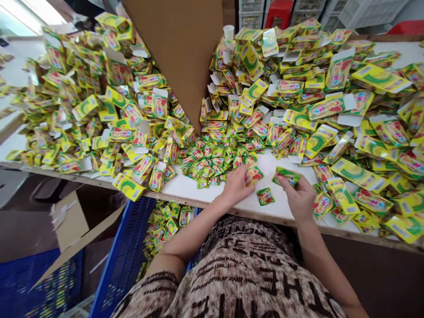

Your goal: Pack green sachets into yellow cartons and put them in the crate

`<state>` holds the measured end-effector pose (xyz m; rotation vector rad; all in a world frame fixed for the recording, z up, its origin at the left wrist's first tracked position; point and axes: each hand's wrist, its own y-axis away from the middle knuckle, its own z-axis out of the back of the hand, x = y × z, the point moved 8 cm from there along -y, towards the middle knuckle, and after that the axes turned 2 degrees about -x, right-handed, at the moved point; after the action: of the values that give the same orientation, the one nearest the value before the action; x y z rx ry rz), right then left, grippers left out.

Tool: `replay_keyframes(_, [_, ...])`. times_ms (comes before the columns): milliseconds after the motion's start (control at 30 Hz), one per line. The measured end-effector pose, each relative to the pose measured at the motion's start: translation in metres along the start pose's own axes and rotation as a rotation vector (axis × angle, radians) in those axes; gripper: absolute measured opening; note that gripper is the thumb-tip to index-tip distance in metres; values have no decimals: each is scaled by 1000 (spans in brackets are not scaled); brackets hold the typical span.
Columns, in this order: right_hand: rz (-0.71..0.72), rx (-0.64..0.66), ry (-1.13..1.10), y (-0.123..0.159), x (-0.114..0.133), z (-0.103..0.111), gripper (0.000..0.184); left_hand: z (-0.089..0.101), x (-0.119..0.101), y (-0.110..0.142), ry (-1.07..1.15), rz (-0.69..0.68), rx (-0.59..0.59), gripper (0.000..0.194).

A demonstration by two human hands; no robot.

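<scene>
My left hand (236, 187) is closed on a small printed pack (255, 176) in yellow, red and green; I cannot tell whether it is a carton or a sachet. To its right, my right hand (302, 201) pinches a green sachet (287, 176) between thumb and fingers, just above the white tabletop (245, 204). A loose green sachet (265, 196) lies flat on the table between the two hands. Just beyond my left hand spreads a heap of small green sachets (212, 161).
Small yellow-green cartons (361, 174), many with flaps open, pile up on the right. Another carton pile (109, 110) covers the left. A brown cardboard divider (185, 53) stands between them. Below the table edge, a blue crate (115, 256) sits beside more sachets (168, 221).
</scene>
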<state>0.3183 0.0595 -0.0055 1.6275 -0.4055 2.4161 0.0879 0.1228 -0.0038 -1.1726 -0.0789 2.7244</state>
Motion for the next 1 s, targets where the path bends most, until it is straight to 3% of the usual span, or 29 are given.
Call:
replay_keyframes(67, [128,-67,-35,-14,28,-3,24,-35,-14,28,45,-46,112,65])
replay_keyframes(133, [255,-8,30,-22,47,-16,18,-51,-13,44,72,7,64,66])
replay_keyframes(267, [286,225,214,-27,43,-39,10,-60,-7,53,54,69,-20,61])
replay_keyframes(400, [228,451,385,-25,36,-45,16,-68,-7,58,49,92,1,56])
replay_keyframes(500, [279,655,468,-19,44,-47,11,-73,-2,64,98,170,-5,52])
replay_keyframes(600, [322,851,526,-7,50,-51,22,-81,4,68,263,255,91,49])
replay_keyframes(700, [274,860,557,-6,51,-51,30,-91,2,70,679,299,270,45])
replay_keyframes(800, [314,789,550,-9,56,-56,14,-92,1,74,1012,371,349,44])
replay_keyframes(900, [455,759,549,-3,58,-69,11,-87,4,77,1052,388,326,40])
replay_keyframes(1000, [494,840,532,10,48,-80,16,-82,4,77,997,341,297,36])
